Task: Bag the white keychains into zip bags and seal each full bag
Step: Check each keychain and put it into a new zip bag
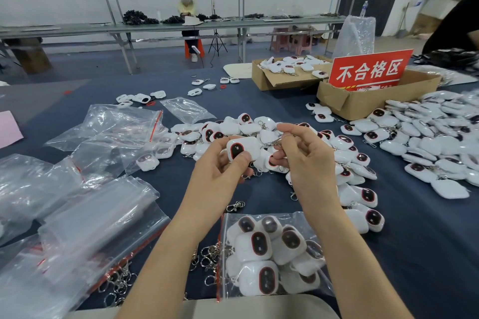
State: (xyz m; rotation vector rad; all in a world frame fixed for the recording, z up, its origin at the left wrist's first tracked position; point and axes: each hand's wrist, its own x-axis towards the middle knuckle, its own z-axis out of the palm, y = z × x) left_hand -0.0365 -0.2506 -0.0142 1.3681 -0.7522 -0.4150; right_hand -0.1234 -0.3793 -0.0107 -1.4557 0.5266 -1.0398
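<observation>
One keychain hangs between left hand and right hand above bare cloth.

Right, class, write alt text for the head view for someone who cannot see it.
A person's left hand holds a white keychain while the right hand pinches its metal clasp. Nearer lies a zip bag holding others, on a dark table strewn with loose keychains and empty bags.

White keychain, dark oval window rimmed red, raised over loose keychain pile. Zip bag, red-striped, part-filled, flat at near edge. Empty zip bags stacked left.
</observation>
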